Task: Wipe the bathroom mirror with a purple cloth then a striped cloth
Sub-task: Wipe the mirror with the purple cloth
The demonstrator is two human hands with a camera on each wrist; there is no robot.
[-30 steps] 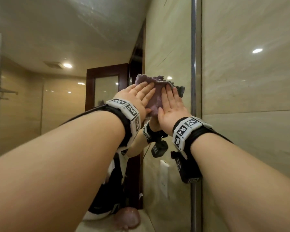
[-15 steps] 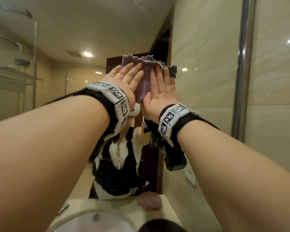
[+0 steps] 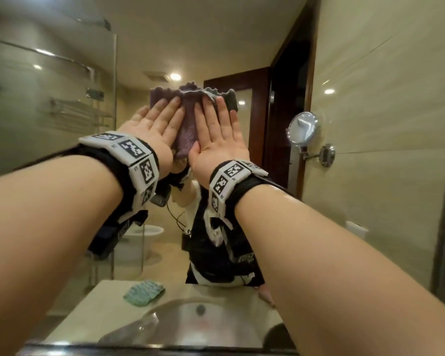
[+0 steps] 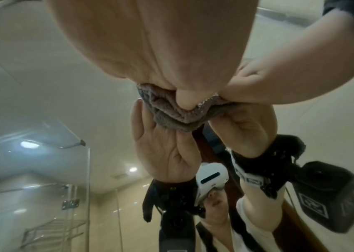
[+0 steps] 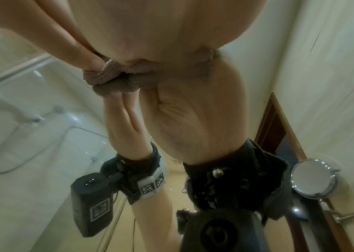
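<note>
The purple cloth (image 3: 188, 119) is spread against the bathroom mirror (image 3: 62, 119) at about head height. My left hand (image 3: 154, 122) and right hand (image 3: 216, 129) press it flat side by side, fingers straight and pointing up. Its crumpled top edge sticks out above the fingertips. In the left wrist view my palm (image 4: 150, 42) bears on the bunched cloth (image 4: 171, 112), and the glass below doubles both hands. The right wrist view shows the same cloth (image 5: 115, 75) under my right palm (image 5: 161, 25). A teal striped cloth (image 3: 144, 292) appears in the reflection, lying on the counter.
The mirror reflects a round sink (image 3: 201, 319), a glass shower screen (image 3: 49, 111), a dark wooden door and a person in black and white. A round magnifying mirror (image 3: 302, 128) on an arm juts from the tiled right wall. The mirror's bottom edge runs along the frame bottom.
Both hands have slid the purple cloth leftward, away from the mirror's right edge toward its middle. The sink, counter and striped cloth have come into view below.
</note>
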